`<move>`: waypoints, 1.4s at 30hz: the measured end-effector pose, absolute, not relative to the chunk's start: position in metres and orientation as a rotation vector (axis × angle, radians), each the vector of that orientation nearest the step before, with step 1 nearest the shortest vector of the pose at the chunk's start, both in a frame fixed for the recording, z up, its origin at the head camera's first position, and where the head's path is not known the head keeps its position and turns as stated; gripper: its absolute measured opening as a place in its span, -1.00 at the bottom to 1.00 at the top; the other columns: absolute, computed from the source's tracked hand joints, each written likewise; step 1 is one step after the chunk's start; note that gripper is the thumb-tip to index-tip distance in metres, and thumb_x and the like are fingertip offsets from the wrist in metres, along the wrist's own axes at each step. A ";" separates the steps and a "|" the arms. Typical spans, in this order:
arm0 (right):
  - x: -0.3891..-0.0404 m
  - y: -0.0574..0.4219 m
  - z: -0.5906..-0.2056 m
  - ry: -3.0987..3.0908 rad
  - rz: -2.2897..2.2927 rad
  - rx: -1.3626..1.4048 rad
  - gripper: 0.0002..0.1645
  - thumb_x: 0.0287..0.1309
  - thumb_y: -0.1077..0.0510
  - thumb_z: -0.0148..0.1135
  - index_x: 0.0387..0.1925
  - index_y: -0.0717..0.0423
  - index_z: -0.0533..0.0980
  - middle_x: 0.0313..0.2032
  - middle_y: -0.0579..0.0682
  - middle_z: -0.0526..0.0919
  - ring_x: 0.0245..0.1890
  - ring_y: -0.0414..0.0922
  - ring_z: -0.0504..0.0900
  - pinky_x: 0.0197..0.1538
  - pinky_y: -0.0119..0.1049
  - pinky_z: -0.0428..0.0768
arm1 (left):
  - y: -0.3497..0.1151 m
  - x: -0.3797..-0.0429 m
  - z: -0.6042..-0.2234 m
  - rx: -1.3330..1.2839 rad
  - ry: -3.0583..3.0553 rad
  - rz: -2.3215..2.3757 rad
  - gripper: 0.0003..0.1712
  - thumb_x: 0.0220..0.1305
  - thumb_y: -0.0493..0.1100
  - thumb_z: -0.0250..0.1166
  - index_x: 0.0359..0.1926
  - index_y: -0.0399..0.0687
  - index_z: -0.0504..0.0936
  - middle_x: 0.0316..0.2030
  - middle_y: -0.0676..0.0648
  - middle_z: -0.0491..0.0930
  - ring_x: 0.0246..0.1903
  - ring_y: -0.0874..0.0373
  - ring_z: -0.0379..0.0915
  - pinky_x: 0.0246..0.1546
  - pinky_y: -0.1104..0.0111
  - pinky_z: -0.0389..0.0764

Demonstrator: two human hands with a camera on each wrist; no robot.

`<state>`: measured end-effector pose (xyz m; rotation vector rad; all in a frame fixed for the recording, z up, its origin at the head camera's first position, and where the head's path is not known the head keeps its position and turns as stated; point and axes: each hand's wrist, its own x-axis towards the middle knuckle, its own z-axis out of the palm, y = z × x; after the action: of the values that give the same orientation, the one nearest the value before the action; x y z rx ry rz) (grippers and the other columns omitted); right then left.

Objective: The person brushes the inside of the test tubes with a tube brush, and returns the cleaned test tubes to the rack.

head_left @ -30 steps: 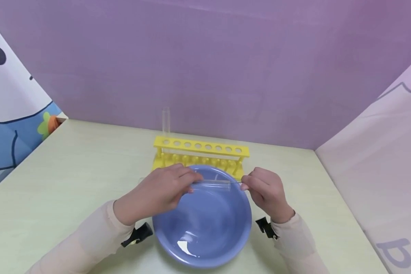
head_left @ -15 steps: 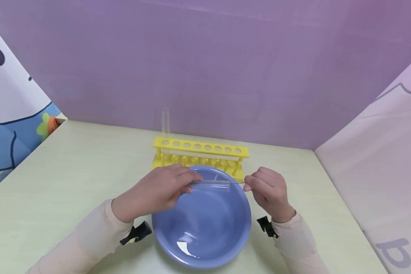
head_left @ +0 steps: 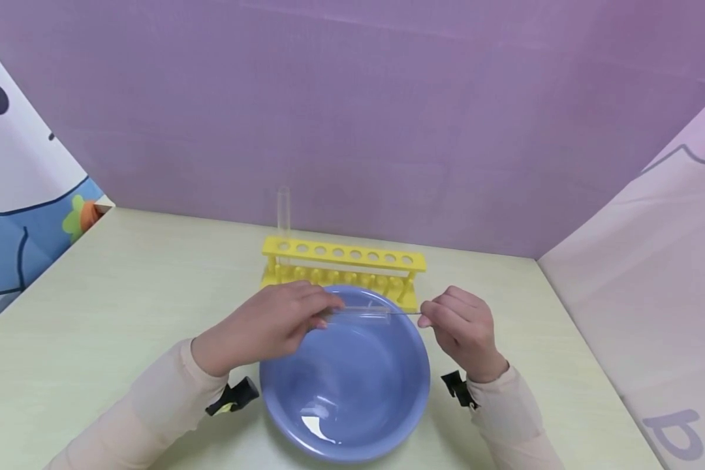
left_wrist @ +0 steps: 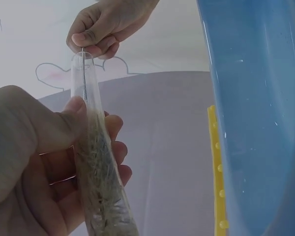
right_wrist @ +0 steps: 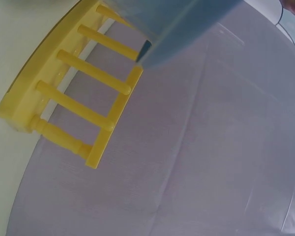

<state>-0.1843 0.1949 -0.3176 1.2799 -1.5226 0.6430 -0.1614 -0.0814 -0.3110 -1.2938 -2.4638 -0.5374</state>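
Observation:
Over the blue basin (head_left: 346, 450), my left hand (head_left: 270, 323) grips a clear glass test tube (head_left: 361, 315) lying roughly level, its mouth towards the right. The left wrist view shows the thumb and curled fingers around the tube's wall. Inside that tube sit the bristles of a test tube brush (left_wrist: 102, 172), wet-looking and pressed against the glass. Its thin wire handle comes out of the mouth, and my right hand (head_left: 461, 329) pinches the wire's end, just beyond the basin's right rim. My left fingers hide part of the tube in the head view.
Behind the basin stands a yellow test tube rack (head_left: 343, 254) with a row of holes and pegs. Another clear test tube (head_left: 284, 212) stands upside down at the rack's left end. A purple cloth (head_left: 352, 130) hangs behind the pale table (head_left: 123, 281).
My right hand has drawn slightly to the right, and a little more wire shows outside the tube's mouth. My left hand has stayed nearly still, holding the tube.

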 end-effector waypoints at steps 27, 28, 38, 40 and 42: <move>-0.192 0.220 -0.309 -1.498 0.749 1.114 -0.55 0.25 0.15 0.16 -0.73 0.28 0.46 -0.79 0.00 0.35 -0.71 -0.16 0.18 -0.61 -0.45 0.19 | -0.095 -0.180 -0.307 -1.268 -2.640 -0.604 -0.68 0.21 -0.25 0.28 0.01 -0.17 0.59 -0.18 0.00 0.64 -0.19 0.18 0.55 -0.11 0.28 0.59; -0.193 0.222 -0.310 -1.489 0.754 1.101 -0.54 0.24 0.14 0.17 -0.74 0.28 0.45 -0.80 0.00 0.34 -0.71 -0.16 0.18 -0.61 -0.45 0.19 | -0.095 -0.180 -0.306 -1.278 -2.649 -0.616 -0.67 0.21 -0.25 0.27 0.02 -0.17 0.59 -0.17 0.00 0.64 -0.18 0.18 0.54 -0.11 0.28 0.60; -0.195 0.233 -0.308 -1.458 0.780 1.043 -0.49 0.22 0.07 0.19 -0.75 0.30 0.44 -0.82 0.01 0.30 -0.71 -0.14 0.21 -0.59 -0.44 0.23 | -0.103 -0.186 -0.303 -1.334 -2.738 -0.750 -0.68 0.22 -0.30 0.25 0.02 -0.14 0.60 -0.25 0.06 0.61 -0.30 0.27 0.46 -0.22 0.39 0.58; -0.194 0.234 -0.306 -1.445 0.794 1.023 -0.46 0.22 0.05 0.18 -0.76 0.32 0.43 -0.83 0.04 0.31 -0.72 -0.15 0.21 -0.60 -0.44 0.25 | -0.107 -0.187 -0.302 -1.355 -2.756 -0.785 -0.68 0.24 -0.35 0.20 0.03 -0.14 0.60 -0.26 0.06 0.62 -0.31 0.28 0.46 -0.22 0.42 0.58; -0.193 0.238 -0.303 -1.434 0.837 0.997 -0.46 0.21 0.06 0.19 -0.77 0.33 0.42 -0.83 0.06 0.30 -0.71 -0.17 0.21 -0.57 -0.48 0.25 | -0.112 -0.190 -0.302 -1.371 -2.768 -0.805 -0.67 0.24 -0.40 0.16 0.01 -0.13 0.60 -0.27 0.05 0.62 -0.32 0.31 0.46 -0.24 0.43 0.58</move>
<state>-0.1933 0.2385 -0.3032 0.9967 -1.4344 0.8367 -0.1895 -0.1123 -0.3025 -1.3710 -2.7680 -0.8049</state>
